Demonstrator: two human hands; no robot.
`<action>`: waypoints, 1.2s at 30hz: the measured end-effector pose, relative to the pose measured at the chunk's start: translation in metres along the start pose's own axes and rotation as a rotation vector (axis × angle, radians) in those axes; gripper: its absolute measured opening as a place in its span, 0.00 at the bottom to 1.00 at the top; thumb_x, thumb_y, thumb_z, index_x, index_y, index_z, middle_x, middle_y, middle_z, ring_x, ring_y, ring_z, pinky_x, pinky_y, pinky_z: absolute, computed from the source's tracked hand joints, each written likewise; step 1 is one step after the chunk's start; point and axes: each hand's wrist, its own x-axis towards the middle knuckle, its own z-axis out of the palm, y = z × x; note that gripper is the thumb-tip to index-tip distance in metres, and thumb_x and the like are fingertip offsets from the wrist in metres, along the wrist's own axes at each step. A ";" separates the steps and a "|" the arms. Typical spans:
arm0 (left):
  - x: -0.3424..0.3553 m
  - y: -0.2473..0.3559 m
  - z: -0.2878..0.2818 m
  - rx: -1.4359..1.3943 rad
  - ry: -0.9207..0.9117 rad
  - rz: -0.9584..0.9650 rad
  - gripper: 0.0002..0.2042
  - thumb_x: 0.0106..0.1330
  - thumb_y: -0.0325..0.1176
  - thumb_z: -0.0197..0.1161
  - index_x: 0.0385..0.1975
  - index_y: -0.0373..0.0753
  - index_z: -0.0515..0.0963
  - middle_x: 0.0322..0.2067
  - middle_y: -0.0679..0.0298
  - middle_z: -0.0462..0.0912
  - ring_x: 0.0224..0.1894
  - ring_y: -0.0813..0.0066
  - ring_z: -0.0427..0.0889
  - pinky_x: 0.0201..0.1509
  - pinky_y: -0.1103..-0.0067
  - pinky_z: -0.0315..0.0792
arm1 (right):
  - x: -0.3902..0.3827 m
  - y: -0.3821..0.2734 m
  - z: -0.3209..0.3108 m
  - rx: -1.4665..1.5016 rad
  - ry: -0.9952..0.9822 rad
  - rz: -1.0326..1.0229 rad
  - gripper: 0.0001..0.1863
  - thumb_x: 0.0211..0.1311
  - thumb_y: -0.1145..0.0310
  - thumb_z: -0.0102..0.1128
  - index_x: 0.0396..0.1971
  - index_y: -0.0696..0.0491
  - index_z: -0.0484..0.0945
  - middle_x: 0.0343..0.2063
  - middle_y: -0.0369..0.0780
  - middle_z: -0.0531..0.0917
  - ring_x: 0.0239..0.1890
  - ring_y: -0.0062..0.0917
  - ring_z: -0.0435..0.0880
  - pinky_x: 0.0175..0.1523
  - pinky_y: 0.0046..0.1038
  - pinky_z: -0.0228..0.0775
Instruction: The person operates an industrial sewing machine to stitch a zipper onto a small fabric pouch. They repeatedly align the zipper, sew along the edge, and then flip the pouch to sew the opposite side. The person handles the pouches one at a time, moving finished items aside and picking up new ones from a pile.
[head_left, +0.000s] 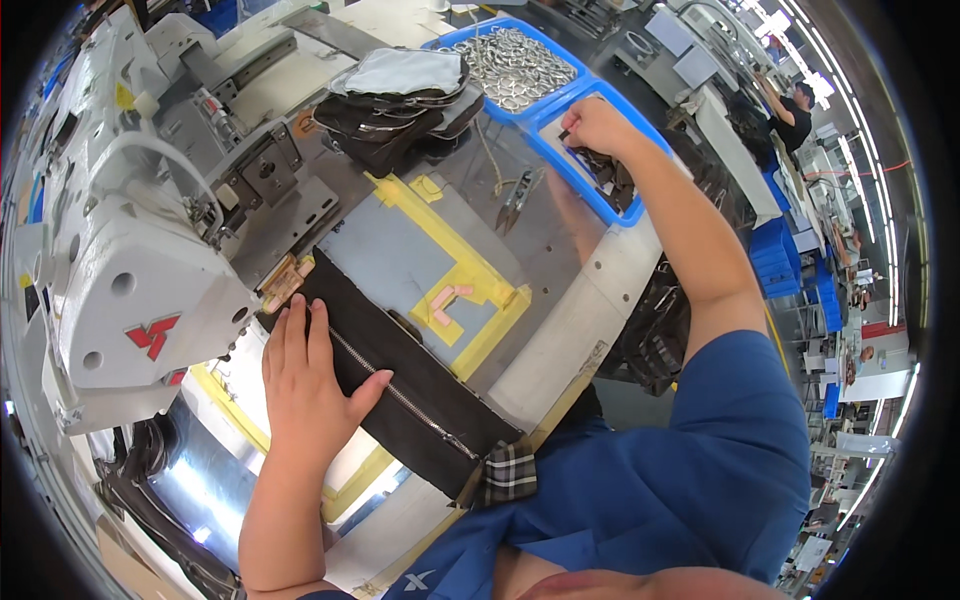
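Observation:
My left hand (305,370) lies flat, thumb spread, on a dark fabric panel (440,400) with a metal zipper (400,395) running along it. The fingertips reach the panel's far end, beside the sewing machine head (160,260). A plaid piece of cloth (510,472) shows at the panel's near end. Over at the right, my right hand (598,128) is above a blue bin (640,120) of dark fabric pieces (610,175). Its fingers are pinched on a small dark fabric piece (566,135), partly hidden by them.
Another blue bin (570,55) holds many metal rings (515,65). A stack of fabric pouches (400,95) sits behind the work plate. Thread snips (514,200) lie on the metal table (560,260). Yellow tape (430,235) frames a grey plate. Another person (795,115) is far right.

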 end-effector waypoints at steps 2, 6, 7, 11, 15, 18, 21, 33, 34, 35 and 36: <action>-0.003 -0.002 -0.001 -0.006 0.010 -0.002 0.51 0.54 0.54 0.80 0.74 0.28 0.66 0.73 0.41 0.67 0.74 0.40 0.66 0.78 0.54 0.60 | -0.001 -0.021 -0.010 -0.016 -0.006 -0.009 0.13 0.56 0.69 0.76 0.40 0.55 0.89 0.34 0.44 0.91 0.40 0.34 0.91 0.48 0.35 0.82; -0.005 -0.006 0.001 -0.036 0.045 0.076 0.47 0.58 0.56 0.76 0.72 0.29 0.68 0.73 0.45 0.69 0.76 0.42 0.66 0.79 0.54 0.59 | -0.036 -0.112 -0.033 0.457 -0.117 -0.146 0.07 0.63 0.70 0.71 0.37 0.58 0.85 0.27 0.34 0.86 0.29 0.17 0.84 0.31 0.26 0.76; -0.006 -0.003 -0.004 -0.017 0.022 0.071 0.45 0.60 0.56 0.74 0.72 0.31 0.69 0.73 0.46 0.70 0.76 0.45 0.68 0.80 0.54 0.59 | -0.043 -0.139 -0.025 0.520 -0.144 -0.231 0.06 0.65 0.71 0.71 0.37 0.57 0.85 0.28 0.33 0.86 0.29 0.16 0.84 0.32 0.25 0.76; -0.009 -0.003 -0.005 -0.043 -0.031 0.159 0.38 0.65 0.54 0.71 0.69 0.34 0.74 0.72 0.49 0.73 0.74 0.50 0.71 0.80 0.56 0.60 | -0.084 -0.241 0.020 0.614 -0.298 -0.624 0.06 0.67 0.70 0.70 0.39 0.56 0.85 0.31 0.37 0.89 0.31 0.18 0.87 0.34 0.25 0.77; -0.014 -0.001 -0.002 -0.055 -0.044 0.226 0.36 0.66 0.53 0.70 0.67 0.34 0.76 0.70 0.48 0.75 0.74 0.50 0.72 0.81 0.58 0.63 | -0.102 -0.303 0.070 0.433 -0.072 -1.077 0.04 0.65 0.69 0.69 0.36 0.53 0.84 0.30 0.40 0.87 0.32 0.35 0.88 0.38 0.37 0.79; -0.012 -0.001 -0.002 -0.090 -0.017 0.234 0.34 0.65 0.52 0.71 0.64 0.33 0.78 0.68 0.48 0.77 0.72 0.50 0.74 0.78 0.58 0.66 | -0.106 -0.308 0.096 0.357 0.012 -1.198 0.03 0.64 0.68 0.67 0.34 0.51 0.84 0.31 0.39 0.86 0.34 0.42 0.86 0.40 0.42 0.79; -0.010 -0.002 -0.002 -0.089 0.007 0.249 0.33 0.63 0.51 0.71 0.61 0.32 0.80 0.64 0.48 0.80 0.69 0.50 0.77 0.76 0.58 0.69 | -0.107 -0.301 0.109 0.287 0.088 -1.301 0.04 0.60 0.70 0.69 0.34 0.51 0.84 0.36 0.37 0.87 0.37 0.37 0.88 0.40 0.38 0.81; -0.008 -0.001 -0.003 -0.084 0.024 0.261 0.33 0.60 0.51 0.72 0.59 0.31 0.82 0.60 0.48 0.81 0.66 0.50 0.79 0.74 0.57 0.72 | -0.110 -0.300 0.112 0.206 0.090 -1.445 0.08 0.54 0.69 0.71 0.34 0.51 0.83 0.46 0.36 0.89 0.45 0.31 0.89 0.50 0.35 0.82; -0.008 -0.001 -0.003 -0.084 0.026 0.260 0.33 0.60 0.51 0.72 0.59 0.31 0.82 0.60 0.48 0.81 0.66 0.50 0.79 0.74 0.58 0.72 | -0.110 -0.299 0.111 0.198 0.058 -1.432 0.08 0.56 0.68 0.71 0.35 0.51 0.84 0.47 0.36 0.89 0.47 0.32 0.89 0.52 0.36 0.81; -0.008 -0.001 -0.003 -0.085 0.028 0.259 0.33 0.60 0.51 0.72 0.59 0.31 0.82 0.60 0.48 0.81 0.66 0.50 0.79 0.73 0.58 0.72 | -0.110 -0.299 0.111 0.190 0.026 -1.418 0.08 0.57 0.68 0.71 0.36 0.51 0.85 0.48 0.37 0.89 0.49 0.32 0.89 0.55 0.37 0.81; -0.008 -0.001 -0.002 -0.089 0.029 0.258 0.33 0.60 0.51 0.72 0.59 0.31 0.82 0.60 0.48 0.81 0.66 0.50 0.79 0.73 0.58 0.72 | -0.109 -0.298 0.110 0.200 0.002 -1.410 0.08 0.59 0.68 0.71 0.37 0.52 0.86 0.49 0.37 0.89 0.50 0.33 0.88 0.56 0.37 0.80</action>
